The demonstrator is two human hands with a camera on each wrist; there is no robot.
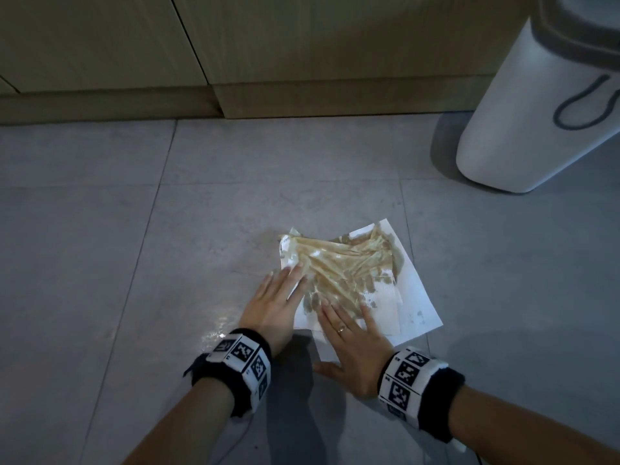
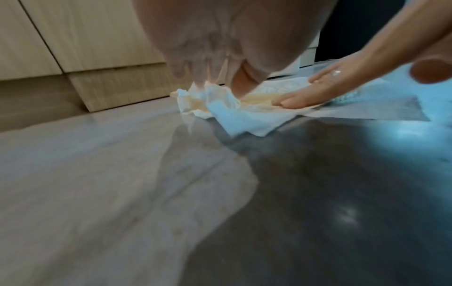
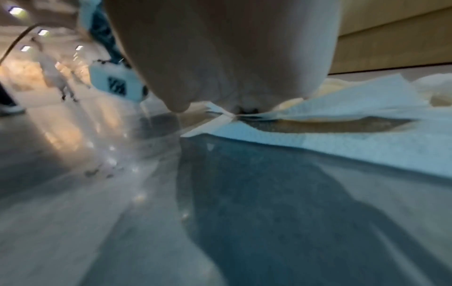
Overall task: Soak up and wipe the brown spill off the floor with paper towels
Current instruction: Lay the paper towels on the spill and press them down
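I have both the left hand [image 1: 273,308] and right hand [image 1: 354,342] flat, fingers straight, pressing the soaked paper towels [image 1: 342,273] on the floor [image 1: 100,229]; soaking step, next calls for gathering and wiping inward.

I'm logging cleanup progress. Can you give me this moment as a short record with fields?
surface: grey tiled floor
paper towels: white, lying on the floor, centre soaked brown
left hand: flat, pressing the towels' left edge
right hand: flat, pressing the near side, ring on one finger
nearby: white bin, wooden cabinets
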